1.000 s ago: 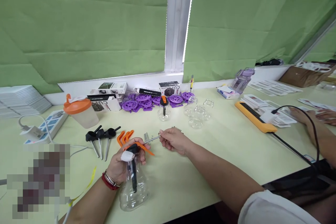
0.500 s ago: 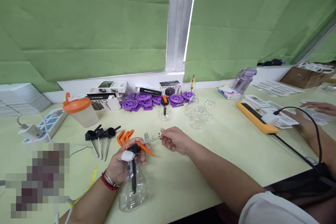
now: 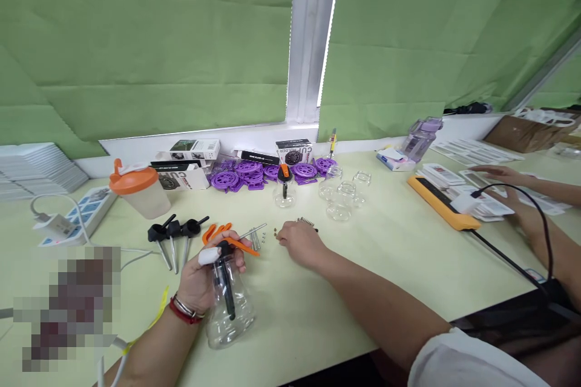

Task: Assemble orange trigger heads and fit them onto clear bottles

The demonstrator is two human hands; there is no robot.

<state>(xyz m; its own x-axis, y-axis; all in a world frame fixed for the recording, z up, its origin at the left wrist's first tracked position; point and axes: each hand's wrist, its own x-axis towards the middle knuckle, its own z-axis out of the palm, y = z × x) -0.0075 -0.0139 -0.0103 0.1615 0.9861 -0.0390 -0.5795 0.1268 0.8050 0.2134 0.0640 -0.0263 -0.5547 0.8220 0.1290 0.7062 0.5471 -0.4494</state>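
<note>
My left hand (image 3: 196, 283) is closed around the neck of a clear oil spray bottle (image 3: 229, 320), tilted slightly, with a black head and a dark tube inside. An orange trigger lever (image 3: 245, 247) and a thin metal rod (image 3: 254, 230) stick out from its top. Out to the right, my right hand (image 3: 302, 246) is low over the table, fingertips bent together beside tiny brass pieces (image 3: 275, 233); what they pinch is hidden. Small springs (image 3: 307, 221) lie just behind it. Loose metal pins (image 3: 255, 240) and more orange levers (image 3: 215, 231) are near the bottle head.
Black spray heads (image 3: 175, 231) with tubes lie left, near an orange-lidded cup (image 3: 138, 184). Behind are purple plastic discs (image 3: 249, 172), an assembled bottle (image 3: 284, 193) and clear bottles (image 3: 340, 208). A yellow power strip (image 3: 442, 205) and another person's hands (image 3: 503, 178) are at right.
My right hand has left the metal rod and gone down to the small parts on the table. My left hand has shifted slightly left and up with the bottle.
</note>
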